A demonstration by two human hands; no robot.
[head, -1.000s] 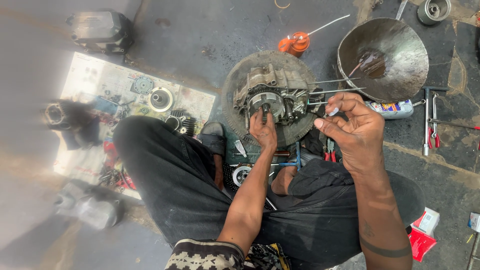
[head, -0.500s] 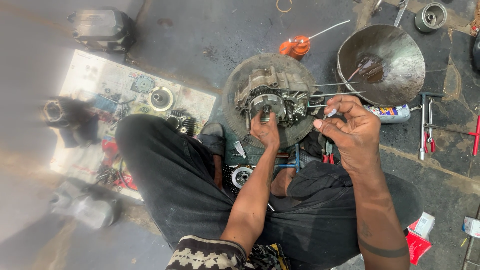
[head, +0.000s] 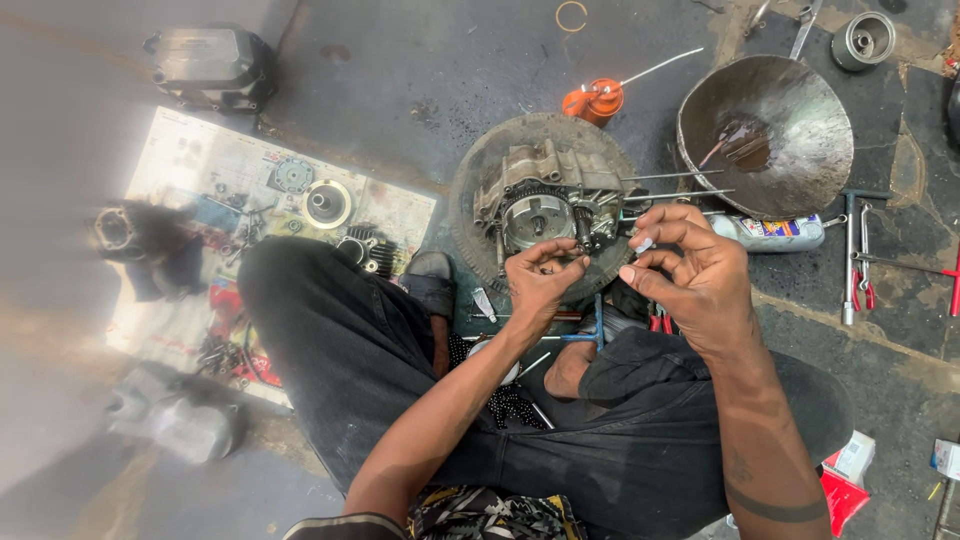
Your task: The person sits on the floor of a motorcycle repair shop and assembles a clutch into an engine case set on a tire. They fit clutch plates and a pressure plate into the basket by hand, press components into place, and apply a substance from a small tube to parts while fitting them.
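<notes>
Engine crankcase (head: 548, 205) sits on a round worn disc (head: 470, 215) on the concrete floor (head: 420, 70), right in front of the seated person's crossed legs, clutch side up. Left hand (head: 540, 285) is at the lower edge of the case, fingers pinched nearly closed; can't tell if anything is between them. Right hand (head: 690, 265) is raised just right of the case, thumb and fingers pinching a small pale part (head: 643, 244), too small to identify. My read: this is fine fitting work on the clutch area, so keep the small part square to its seat, steady the case with the other hand, and don't let anything drop into the open gears. Counts: one large metal bowl (head: 790, 150) with dark oil pooled in it, one printed sheet (head: 200, 190) to the left carrying loose engine parts, one orange oil can (head: 592, 100) behind the case, one lying bottle (head: 770, 233) beside the bowl, two long studs (head: 675, 177) sticking out of the case to the right.
</notes>
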